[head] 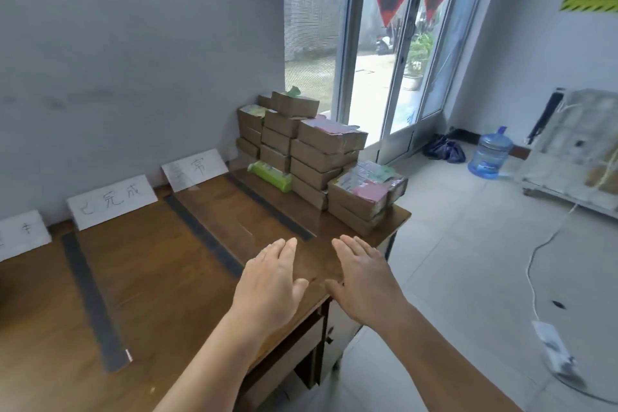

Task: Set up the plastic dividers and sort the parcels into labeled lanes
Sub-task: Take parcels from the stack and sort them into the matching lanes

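Observation:
Brown cardboard parcels (314, 150) are stacked at the far right end of the wooden table (160, 278), some with pink or green labels. Three clear plastic dividers stand upright on dark base strips: left (90, 298), middle (204, 237), right (271, 204). White handwritten lane labels (112, 201) lean against the wall behind the lanes. My left hand (271, 284) and my right hand (364, 281) hover flat over the table's near right corner, fingers extended, holding nothing, just in front of the right divider.
A green packet (269, 176) lies beside the parcel stack. Beyond the table are a glass door (401, 43), a blue water jug (490, 154), a white rack (582, 150) and a white cable (541, 264) on the tiled floor.

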Motion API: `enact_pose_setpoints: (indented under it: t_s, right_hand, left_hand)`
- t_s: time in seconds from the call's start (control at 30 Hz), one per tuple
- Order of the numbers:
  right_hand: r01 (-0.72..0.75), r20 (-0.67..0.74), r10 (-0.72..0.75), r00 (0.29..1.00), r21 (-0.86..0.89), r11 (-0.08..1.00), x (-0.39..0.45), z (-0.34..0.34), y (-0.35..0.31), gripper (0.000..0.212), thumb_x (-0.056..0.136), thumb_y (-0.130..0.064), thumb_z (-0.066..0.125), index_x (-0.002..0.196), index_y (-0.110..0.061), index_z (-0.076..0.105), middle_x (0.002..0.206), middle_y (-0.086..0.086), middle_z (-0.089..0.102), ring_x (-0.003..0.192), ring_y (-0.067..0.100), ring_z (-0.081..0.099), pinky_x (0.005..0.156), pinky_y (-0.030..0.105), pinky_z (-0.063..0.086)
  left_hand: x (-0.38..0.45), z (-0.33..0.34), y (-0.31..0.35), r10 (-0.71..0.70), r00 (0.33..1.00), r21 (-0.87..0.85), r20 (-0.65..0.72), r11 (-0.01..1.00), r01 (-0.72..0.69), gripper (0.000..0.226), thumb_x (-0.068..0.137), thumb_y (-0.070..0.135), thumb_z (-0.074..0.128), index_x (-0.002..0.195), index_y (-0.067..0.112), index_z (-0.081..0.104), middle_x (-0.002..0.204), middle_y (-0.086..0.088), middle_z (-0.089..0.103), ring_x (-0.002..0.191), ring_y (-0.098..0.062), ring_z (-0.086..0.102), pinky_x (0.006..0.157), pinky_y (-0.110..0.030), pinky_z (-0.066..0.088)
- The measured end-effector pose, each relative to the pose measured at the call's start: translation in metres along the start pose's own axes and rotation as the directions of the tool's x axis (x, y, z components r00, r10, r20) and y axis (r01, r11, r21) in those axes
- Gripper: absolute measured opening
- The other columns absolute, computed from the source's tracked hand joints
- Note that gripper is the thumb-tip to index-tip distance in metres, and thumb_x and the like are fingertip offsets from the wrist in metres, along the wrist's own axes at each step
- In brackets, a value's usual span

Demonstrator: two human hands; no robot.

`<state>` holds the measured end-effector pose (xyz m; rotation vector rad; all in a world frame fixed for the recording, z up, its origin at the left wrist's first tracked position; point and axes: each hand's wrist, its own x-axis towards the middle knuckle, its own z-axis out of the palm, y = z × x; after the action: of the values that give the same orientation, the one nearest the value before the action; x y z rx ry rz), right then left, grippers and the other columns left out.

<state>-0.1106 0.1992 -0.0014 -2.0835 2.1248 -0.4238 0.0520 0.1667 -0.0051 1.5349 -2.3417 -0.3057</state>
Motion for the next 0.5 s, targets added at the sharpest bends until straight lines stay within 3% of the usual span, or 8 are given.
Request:
enact_pose_setpoints:
  t_s: [0.23, 0.5]
  right_hand:
    - [-0.076, -0.066, 0.077, 0.995, 0.023, 0.997, 0.063, -0.016, 0.080, 0.068, 0.091, -0.045, 0.056, 0.148, -0.023, 0.027, 0.156, -0.004, 0.025, 0.145, 0.016, 0.016, 0.118, 0.035, 0.014]
    - [-0.171, -0.089, 0.176, 0.980, 0.056, 0.984, 0.137, -0.034, 0.159, 0.059, 0.087, -0.040, 0.060, 0.139, -0.019, 0.041, 0.141, -0.001, 0.046, 0.131, 0.019, 0.038, 0.110, 0.034, 0.028]
  left_hand:
    - [0.099, 0.039, 0.042, 0.049, 0.998, -0.079, 0.034, 0.996, -0.047, 0.071, 0.093, 0.044, 0.053, 0.151, 0.023, 0.018, 0.155, 0.004, 0.027, 0.140, -0.013, 0.025, 0.112, -0.037, 0.030]
    - [0.200, 0.080, 0.070, 0.034, 0.995, -0.141, 0.093, 0.990, -0.020, 0.072, 0.094, 0.043, 0.050, 0.151, 0.016, 0.015, 0.155, -0.001, 0.024, 0.141, -0.017, 0.023, 0.112, -0.035, 0.025]
